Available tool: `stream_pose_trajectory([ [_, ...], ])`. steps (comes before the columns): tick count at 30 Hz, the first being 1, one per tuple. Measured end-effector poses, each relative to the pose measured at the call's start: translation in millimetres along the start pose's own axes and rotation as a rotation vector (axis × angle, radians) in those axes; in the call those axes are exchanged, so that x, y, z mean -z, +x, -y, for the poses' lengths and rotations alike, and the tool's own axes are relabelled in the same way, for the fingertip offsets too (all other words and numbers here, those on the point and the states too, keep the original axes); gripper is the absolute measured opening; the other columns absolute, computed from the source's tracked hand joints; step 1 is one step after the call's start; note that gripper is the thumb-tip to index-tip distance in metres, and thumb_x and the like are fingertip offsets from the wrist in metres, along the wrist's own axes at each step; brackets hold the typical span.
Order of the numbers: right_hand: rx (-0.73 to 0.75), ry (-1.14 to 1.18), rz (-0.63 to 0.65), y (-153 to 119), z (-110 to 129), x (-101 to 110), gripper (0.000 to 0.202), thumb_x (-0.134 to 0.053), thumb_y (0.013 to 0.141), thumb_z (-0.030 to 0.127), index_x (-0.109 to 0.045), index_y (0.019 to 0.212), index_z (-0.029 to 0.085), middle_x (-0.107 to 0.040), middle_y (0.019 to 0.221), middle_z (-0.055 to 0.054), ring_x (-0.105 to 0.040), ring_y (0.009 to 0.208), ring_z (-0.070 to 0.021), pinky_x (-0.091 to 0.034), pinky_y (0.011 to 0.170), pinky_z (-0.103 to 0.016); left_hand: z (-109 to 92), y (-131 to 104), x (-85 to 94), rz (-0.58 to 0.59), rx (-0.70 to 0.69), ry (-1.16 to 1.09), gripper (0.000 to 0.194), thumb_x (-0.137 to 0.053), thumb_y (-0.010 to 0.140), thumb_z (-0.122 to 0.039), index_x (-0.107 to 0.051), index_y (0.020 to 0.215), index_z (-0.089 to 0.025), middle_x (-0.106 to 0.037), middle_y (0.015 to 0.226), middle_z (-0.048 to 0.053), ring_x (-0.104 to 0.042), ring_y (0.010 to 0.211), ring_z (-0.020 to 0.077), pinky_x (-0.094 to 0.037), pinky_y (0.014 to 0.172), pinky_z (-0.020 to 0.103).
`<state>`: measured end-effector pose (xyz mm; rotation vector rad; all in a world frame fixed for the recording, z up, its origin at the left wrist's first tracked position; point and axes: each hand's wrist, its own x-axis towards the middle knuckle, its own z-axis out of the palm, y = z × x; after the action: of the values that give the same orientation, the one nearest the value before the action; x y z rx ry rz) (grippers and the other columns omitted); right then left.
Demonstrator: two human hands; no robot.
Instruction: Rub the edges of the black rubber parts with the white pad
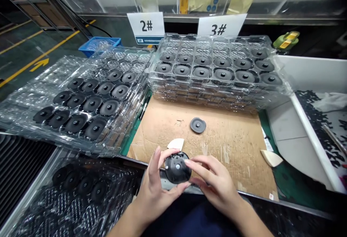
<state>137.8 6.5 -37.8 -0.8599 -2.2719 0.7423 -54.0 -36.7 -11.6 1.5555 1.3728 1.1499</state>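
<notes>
Close to my body, above the table's front edge, a glossy black rounded plastic part [177, 168] with small holes and a bright centre spot faces up. Around its left side and lower rim curl the fingers and thumb of my left hand [158, 182]. My right hand [213, 177] grips the right edge, its index fingertip resting on the face. Just beyond the part, a white wedge-shaped piece [176, 143] lies on the cardboard sheet [151, 125]. Farther away on that sheet sits one dark grey rounded disc [197, 125] with a central stud.
Stacked clear trays [217, 94] holding black discs stand at the back. More disc-filled trays [130, 116] lie at left, with a blue bin [114, 42] behind. A lower tray [67, 208] is at front left. On the right are a white wedge [271, 158] and a white bin [303, 132] of small black parts.
</notes>
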Motion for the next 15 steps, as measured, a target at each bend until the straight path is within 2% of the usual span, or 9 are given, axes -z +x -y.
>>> stream_pose_trajectory([
  [2,0.048,-0.006,0.013,9.4,1.9,3.7,0.035,-0.054,0.084,0.027,-0.053,0.119,0.027,-0.061,0.095,-0.006,-0.053,0.073,-0.0154,-0.044,0.063,-0.03,2.3,0.7,1.4,0.03,0.135,-0.079,0.085,-0.068,0.065,-0.011,-0.023,0.135,-0.029,-0.053,0.125,0.009,-0.047,0.115,0.0241,-0.032,0.099,0.036],
  [3,0.048,0.012,-0.016,12.9,4.0,3.0,0.028,-0.052,0.085,0.031,-0.058,0.112,0.025,-0.062,0.087,-0.005,-0.052,0.069,-0.0148,-0.043,0.061,-0.029,5.0,1.0,2.3,0.053,0.23,-0.147,0.071,-0.068,0.067,-0.017,-0.037,0.13,-0.026,-0.056,0.122,0.009,-0.049,0.112,0.0247,-0.033,0.097,0.035],
  [5,0.005,0.053,-0.111,17.1,10.0,-2.0,0.027,-0.042,0.09,0.034,-0.064,0.093,0.018,-0.059,0.068,-0.004,-0.051,0.062,-0.0133,-0.041,0.056,-0.027,12.6,0.4,4.0,0.075,0.419,-0.307,0.034,-0.063,0.071,-0.032,-0.063,0.103,-0.02,-0.066,0.101,0.008,-0.057,0.096,0.0236,-0.04,0.087,0.031],
  [6,-0.019,0.061,-0.149,18.3,13.2,-4.7,0.035,-0.036,0.093,0.033,-0.064,0.083,0.016,-0.057,0.061,-0.003,-0.05,0.058,-0.0124,-0.039,0.053,-0.026,16.8,-0.5,4.6,0.065,0.487,-0.383,0.025,-0.06,0.073,-0.038,-0.068,0.085,-0.018,-0.068,0.084,0.007,-0.059,0.083,0.0211,-0.043,0.078,0.029],
  [7,-0.022,0.053,-0.169,19.6,15.8,-6.0,0.042,-0.031,0.094,0.033,-0.063,0.074,0.016,-0.054,0.056,-0.001,-0.049,0.053,-0.0113,-0.038,0.051,-0.025,20.6,-1.7,5.0,0.054,0.516,-0.426,0.028,-0.058,0.073,-0.043,-0.068,0.07,-0.017,-0.065,0.067,0.004,-0.058,0.069,0.018,-0.044,0.069,0.027],
  [9,0.028,-0.021,-0.188,25.4,17.5,0.1,0.048,-0.029,0.094,0.036,-0.061,0.063,0.017,-0.053,0.05,0.001,-0.047,0.048,-0.0097,-0.036,0.048,-0.024,25.6,-4.3,5.1,0.012,0.541,-0.465,0.037,-0.057,0.071,-0.05,-0.063,0.057,-0.016,-0.058,0.051,0.001,-0.05,0.054,0.0129,-0.039,0.055,0.023],
  [10,0.053,-0.074,-0.207,31.4,15.9,9.5,0.048,-0.031,0.093,0.037,-0.061,0.061,0.018,-0.054,0.05,0.001,-0.047,0.048,-0.0094,-0.037,0.049,-0.024,26.4,-5.5,5.0,-0.028,0.561,-0.476,0.039,-0.059,0.068,-0.052,-0.062,0.056,-0.016,-0.056,0.047,0.0,-0.046,0.05,0.0113,-0.036,0.051,0.021],
  [12,0.047,-0.199,-0.28,51.6,7.1,43.0,0.039,-0.038,0.092,0.034,-0.064,0.068,0.018,-0.06,0.057,-0.001,-0.05,0.054,-0.0108,-0.039,0.056,-0.025,25.4,-7.0,5.0,-0.143,0.636,-0.496,0.041,-0.063,0.062,-0.056,-0.063,0.056,-0.015,-0.053,0.044,-0.001,-0.04,0.046,0.0091,-0.031,0.047,0.02],
  [15,-0.067,-0.447,-0.386,97.6,-18.5,123.0,0.02,-0.049,0.086,0.024,-0.065,0.096,0.017,-0.066,0.086,-0.007,-0.053,0.08,-0.0185,-0.039,0.076,-0.036,22.6,-7.4,6.6,-0.255,0.734,-0.489,0.041,-0.069,0.053,-0.057,-0.068,0.06,-0.016,-0.051,0.04,-0.002,-0.034,0.044,0.0078,-0.027,0.045,0.02],
])
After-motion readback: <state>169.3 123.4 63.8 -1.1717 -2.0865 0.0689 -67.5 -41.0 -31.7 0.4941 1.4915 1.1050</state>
